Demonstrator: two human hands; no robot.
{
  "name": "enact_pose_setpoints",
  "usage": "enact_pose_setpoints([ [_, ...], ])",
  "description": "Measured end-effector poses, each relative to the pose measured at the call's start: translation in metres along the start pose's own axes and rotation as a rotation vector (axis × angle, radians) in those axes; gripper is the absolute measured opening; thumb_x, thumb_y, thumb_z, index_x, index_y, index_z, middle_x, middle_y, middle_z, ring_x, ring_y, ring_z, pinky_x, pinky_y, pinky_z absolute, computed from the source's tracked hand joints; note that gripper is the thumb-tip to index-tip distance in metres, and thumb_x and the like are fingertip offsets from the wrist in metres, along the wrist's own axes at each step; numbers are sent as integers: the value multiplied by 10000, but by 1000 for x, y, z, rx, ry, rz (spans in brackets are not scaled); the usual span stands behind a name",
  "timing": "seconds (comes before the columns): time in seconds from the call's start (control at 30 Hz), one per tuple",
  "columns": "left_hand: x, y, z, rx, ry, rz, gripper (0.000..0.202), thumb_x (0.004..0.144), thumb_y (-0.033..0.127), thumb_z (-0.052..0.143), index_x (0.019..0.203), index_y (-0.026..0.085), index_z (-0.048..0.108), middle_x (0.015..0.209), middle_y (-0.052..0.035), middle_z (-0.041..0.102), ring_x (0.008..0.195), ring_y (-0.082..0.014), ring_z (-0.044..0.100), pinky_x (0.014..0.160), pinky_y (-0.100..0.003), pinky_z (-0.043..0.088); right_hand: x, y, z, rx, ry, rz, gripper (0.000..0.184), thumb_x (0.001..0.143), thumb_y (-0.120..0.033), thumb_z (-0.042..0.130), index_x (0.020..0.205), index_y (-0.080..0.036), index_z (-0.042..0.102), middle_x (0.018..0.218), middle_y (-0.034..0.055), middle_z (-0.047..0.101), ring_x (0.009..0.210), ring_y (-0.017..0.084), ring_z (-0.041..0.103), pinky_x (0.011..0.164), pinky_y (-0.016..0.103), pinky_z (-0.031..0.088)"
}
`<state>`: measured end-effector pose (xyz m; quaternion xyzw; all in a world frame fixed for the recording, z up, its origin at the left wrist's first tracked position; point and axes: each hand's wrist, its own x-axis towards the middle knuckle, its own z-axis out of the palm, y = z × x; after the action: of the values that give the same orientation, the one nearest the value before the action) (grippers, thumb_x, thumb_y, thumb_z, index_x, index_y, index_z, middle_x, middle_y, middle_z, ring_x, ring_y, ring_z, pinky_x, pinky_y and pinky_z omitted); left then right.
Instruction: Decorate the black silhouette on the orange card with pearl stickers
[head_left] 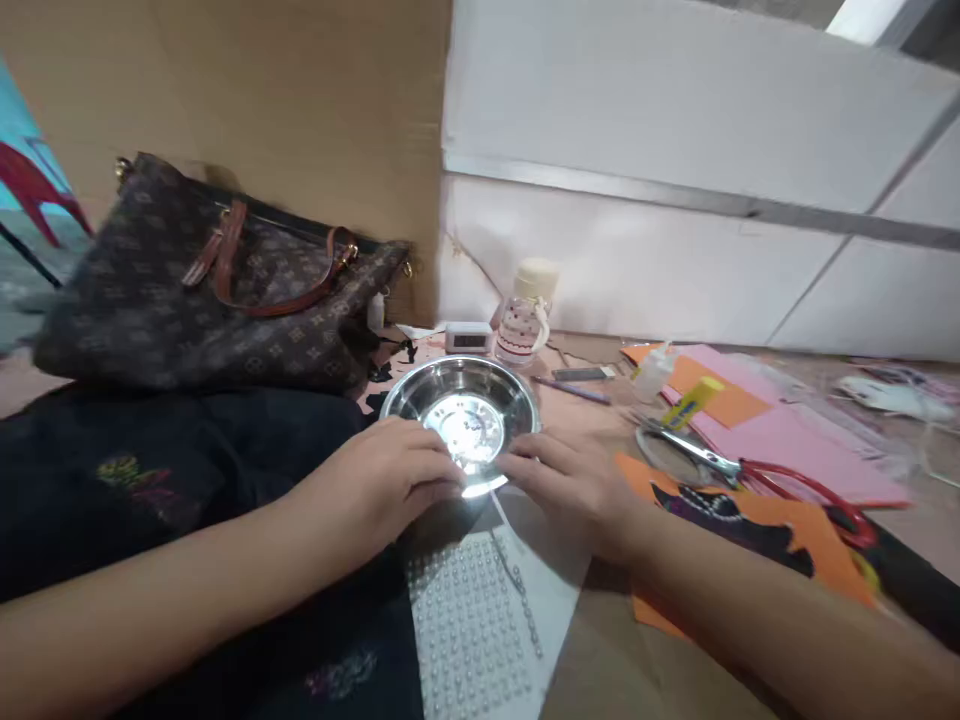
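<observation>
My left hand (382, 480) and my right hand (570, 480) meet at the near rim of a shiny steel bowl (420, 390) with small beads in its bottom. The fingers of both hands are curled together at the rim, above the top edge of a clear sheet of stick-on pearls (472, 620). What the fingertips pinch is too small to make out. The sheet lies partly on dark embroidered cloth (150, 480).
A brown patterned handbag (202, 290) lies at the back left against a cardboard wall. Behind the bowl stand a small bottle (525, 315) and a white box (468, 337). Red-handled scissors (750, 470), a glue stick (691, 402), pink and orange foam sheets (787, 440) lie right.
</observation>
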<state>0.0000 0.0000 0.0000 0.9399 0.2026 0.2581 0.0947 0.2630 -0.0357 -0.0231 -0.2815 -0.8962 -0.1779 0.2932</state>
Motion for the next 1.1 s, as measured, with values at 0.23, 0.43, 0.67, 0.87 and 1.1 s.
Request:
enact_pose_setpoints([
  [0.23,4,10,-1,153,-48,126,254,1013,205,538,874,171,747,855,-45,749,743,-238,654,671,-361,444,3,-8,-4,4,-54,-15,251,1046,-126,452,1077,-99,699,947,105,724,765,199,572,644,317,456],
  [0.43,7,10,-4,148,-83,92,203,966,168,606,825,178,752,821,-30,743,733,-227,655,671,-348,462,4,-9,-5,6,-100,-6,266,1052,-132,436,1077,-96,697,939,103,721,768,206,577,655,325,461],
  [0.67,9,7,-1,109,-90,58,173,921,132,629,796,163,745,776,-34,733,716,-213,654,665,-325,446,6,-9,-8,15,-119,-14,288,1065,-154,413,1092,-92,693,961,114,723,789,215,594,673,333,472],
  [0.87,7,1,8,46,-100,4,170,891,127,606,777,168,725,758,-34,714,726,-208,638,695,-320,433,4,-10,-7,8,-112,-7,264,1056,-145,432,1097,-105,690,958,105,717,785,209,585,673,329,462],
  [1.1,11,0,3,-69,-160,-210,189,908,155,532,787,160,677,757,-27,697,688,-189,634,630,-278,455,2,-6,-1,24,-71,-4,233,1034,-126,466,1077,-121,694,933,91,707,751,194,571,645,316,446],
])
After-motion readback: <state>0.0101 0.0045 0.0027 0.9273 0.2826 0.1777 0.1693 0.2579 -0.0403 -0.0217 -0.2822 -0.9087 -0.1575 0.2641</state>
